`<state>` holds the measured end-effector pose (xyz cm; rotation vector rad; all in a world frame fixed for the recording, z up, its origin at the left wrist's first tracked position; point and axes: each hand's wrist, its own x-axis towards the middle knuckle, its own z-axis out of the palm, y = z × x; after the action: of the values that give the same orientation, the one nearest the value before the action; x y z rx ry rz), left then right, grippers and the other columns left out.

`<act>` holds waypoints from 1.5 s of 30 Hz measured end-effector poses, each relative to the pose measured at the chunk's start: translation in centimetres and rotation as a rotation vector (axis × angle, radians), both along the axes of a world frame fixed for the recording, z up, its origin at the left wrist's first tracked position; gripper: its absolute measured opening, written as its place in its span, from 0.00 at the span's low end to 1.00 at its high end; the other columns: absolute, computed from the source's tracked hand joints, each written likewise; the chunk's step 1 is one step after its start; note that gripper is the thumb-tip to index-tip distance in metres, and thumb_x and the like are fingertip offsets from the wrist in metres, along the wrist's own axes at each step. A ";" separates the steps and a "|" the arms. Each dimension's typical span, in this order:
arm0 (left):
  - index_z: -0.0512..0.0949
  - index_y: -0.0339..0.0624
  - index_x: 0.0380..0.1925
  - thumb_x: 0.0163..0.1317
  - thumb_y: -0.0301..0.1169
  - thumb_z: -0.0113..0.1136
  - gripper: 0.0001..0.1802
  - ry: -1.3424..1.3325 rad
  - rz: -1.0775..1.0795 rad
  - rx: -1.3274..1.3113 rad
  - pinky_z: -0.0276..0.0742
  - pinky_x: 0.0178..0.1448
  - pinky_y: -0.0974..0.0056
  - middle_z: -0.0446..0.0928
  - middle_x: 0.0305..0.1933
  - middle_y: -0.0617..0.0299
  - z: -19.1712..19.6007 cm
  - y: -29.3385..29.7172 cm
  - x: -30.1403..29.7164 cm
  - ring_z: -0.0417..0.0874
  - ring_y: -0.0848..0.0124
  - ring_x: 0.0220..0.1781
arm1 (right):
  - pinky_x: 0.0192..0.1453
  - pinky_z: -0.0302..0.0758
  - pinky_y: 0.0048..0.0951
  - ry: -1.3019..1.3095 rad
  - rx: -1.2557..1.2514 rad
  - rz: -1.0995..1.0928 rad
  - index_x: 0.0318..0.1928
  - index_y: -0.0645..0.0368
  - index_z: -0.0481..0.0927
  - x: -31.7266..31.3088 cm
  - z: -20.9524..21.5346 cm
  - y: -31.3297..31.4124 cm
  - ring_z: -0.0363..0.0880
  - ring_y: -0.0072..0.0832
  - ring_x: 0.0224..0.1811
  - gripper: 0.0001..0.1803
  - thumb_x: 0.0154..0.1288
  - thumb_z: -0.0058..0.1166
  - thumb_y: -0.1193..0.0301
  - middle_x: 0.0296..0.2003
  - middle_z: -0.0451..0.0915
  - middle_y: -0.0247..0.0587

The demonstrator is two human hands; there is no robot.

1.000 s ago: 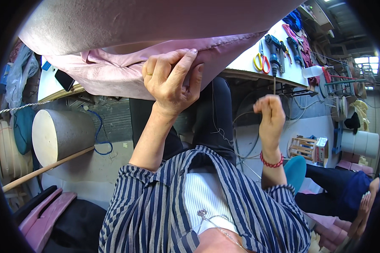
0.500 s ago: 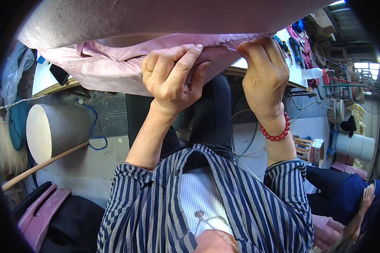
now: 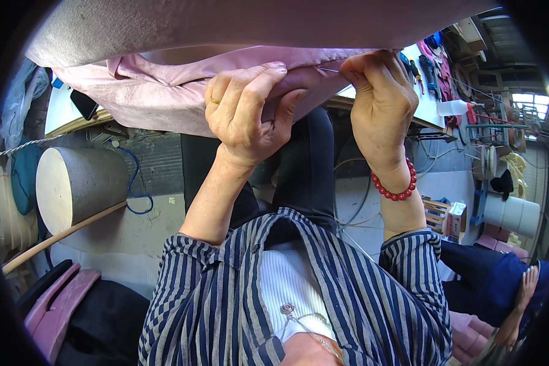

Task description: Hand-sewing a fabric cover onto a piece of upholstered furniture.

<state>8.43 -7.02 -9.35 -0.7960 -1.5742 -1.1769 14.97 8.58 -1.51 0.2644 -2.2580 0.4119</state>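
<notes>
Pink velvety fabric (image 3: 165,104) hangs in folds below a large padded, pink-grey upholstered piece (image 3: 238,24) at the top of the view. My left hand (image 3: 250,113) is closed on the fabric, gripping its edge between thumb and fingers. To the right, my right hand (image 3: 381,107) pinches a thin sewing needle (image 3: 329,69), which points left at the fabric. The needle lies close to a puckered seam line running along the fabric's upper edge. Whether its tip is in the cloth, I cannot tell. The needle's rear end is hidden by my fingers.
A white worktop (image 3: 430,100) bears tools and a white squeeze bottle (image 3: 452,108) at right. A pale cylinder (image 3: 82,186) and a wooden pole (image 3: 67,236) stand at left. Hoses lie on the floor. Another person's hand (image 3: 527,283) shows at lower right.
My right hand has moved slightly left, bringing the needle nearer the seam. My left hand keeps its grip on the fabric, almost unmoved.
</notes>
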 end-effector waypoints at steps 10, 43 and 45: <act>0.80 0.43 0.35 0.52 0.35 0.74 0.14 -0.002 -0.009 -0.003 0.72 0.41 0.68 0.85 0.36 0.64 0.2 0.0 0.0 0.83 0.70 0.34 | 0.40 0.73 0.33 0.090 -0.069 0.009 0.27 0.58 0.81 -0.4 -0.8 -0.3 0.77 0.35 0.37 0.08 0.50 0.64 0.84 0.28 0.80 0.37; 0.81 0.43 0.31 0.50 0.31 0.75 0.12 -0.022 -0.028 0.014 0.72 0.42 0.67 0.85 0.33 0.63 0.4 -0.3 0.6 0.83 0.69 0.34 | 0.43 0.72 0.34 0.157 0.343 -0.134 0.29 0.57 0.80 0.1 0.9 -1.4 0.75 0.33 0.39 0.09 0.42 0.61 0.77 0.32 0.74 0.34; 0.81 0.43 0.31 0.50 0.31 0.75 0.12 -0.029 -0.038 0.020 0.72 0.42 0.67 0.85 0.34 0.63 0.4 -0.1 0.5 0.83 0.69 0.35 | 0.44 0.72 0.35 0.159 0.391 -0.137 0.30 0.57 0.79 -0.3 0.7 -1.4 0.75 0.34 0.40 0.09 0.43 0.60 0.77 0.32 0.74 0.34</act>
<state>8.91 -7.13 -8.99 -0.8024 -1.5747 -1.2341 14.66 7.16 -0.82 0.3273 -2.1689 -0.1225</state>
